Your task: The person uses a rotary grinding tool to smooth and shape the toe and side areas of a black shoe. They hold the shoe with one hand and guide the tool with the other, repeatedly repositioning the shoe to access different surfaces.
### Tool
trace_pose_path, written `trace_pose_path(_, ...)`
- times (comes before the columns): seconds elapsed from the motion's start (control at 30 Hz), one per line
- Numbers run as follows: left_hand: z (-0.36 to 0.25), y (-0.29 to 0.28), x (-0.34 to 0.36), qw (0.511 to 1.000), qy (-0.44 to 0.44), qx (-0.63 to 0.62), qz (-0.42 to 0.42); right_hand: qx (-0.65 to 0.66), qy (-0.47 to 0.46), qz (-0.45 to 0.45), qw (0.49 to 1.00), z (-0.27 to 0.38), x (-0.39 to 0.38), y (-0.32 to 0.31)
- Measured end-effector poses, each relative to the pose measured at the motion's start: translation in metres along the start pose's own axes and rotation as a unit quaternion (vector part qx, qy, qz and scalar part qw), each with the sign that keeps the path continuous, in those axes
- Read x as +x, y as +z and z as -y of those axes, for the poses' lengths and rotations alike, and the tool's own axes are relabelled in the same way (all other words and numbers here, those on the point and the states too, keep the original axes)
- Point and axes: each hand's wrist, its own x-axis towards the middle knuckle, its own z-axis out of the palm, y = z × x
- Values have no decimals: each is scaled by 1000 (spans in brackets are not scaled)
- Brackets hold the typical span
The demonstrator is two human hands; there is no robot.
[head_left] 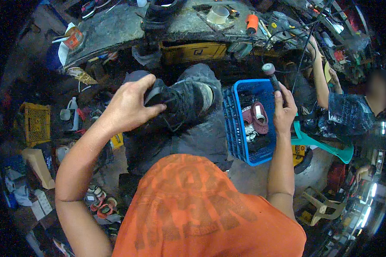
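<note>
My left hand (pixel 135 100) is closed around the near-left end of a black shoe (pixel 176 100) that rests across my lap. Thumb and fingers lie on either side of it, and laces or straps dangle over its dark upper. A pale oval patch (pixel 206 95) shows at the right, by my knee; whether it belongs to the shoe I cannot tell. Raised above the blue basket, my right hand (pixel 284 109) grips a hammer (pixel 268 69) by its dark handle, the round head pointing up and away from the shoe.
A blue plastic basket (pixel 268 157) with maroon clogs (pixel 259 118) stands right of my legs. Ahead is a worn workbench (pixel 176 34) bearing tools and an orange spool (pixel 252 23). A co-worker (pixel 347 113) sits at right near a green stool (pixel 326 145). Sandals (pixel 105 207) lie at lower left.
</note>
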Motion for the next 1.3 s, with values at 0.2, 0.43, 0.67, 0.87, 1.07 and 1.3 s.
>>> trace_pose_path(0.2, 33, -46, 69, 982, -22, -119, 146, 16, -17, 107, 994, 5, 14, 12)
trace_pose_path(0.43, 48, 35, 174, 897, 233, -108, 360, -16, -41, 205, 978, 14, 34, 12)
trace_pose_path(0.67, 47, 85, 179, 883, 280, -147, 348, -144, -87, 259, 951, 25, 34, 11)
trace_pose_path(0.87, 79, 116, 185, 835, 183, -406, 324, -79, -49, 317, 944, 41, 33, 21)
trace_pose_path(1.07, 71, 103, 178, 843, 256, -303, 363, -63, -112, 300, 945, 56, 47, 35)
trace_pose_path(1.3, 47, 98, 177, 892, 329, -138, 279, -67, -108, 286, 950, 60, 45, 29)
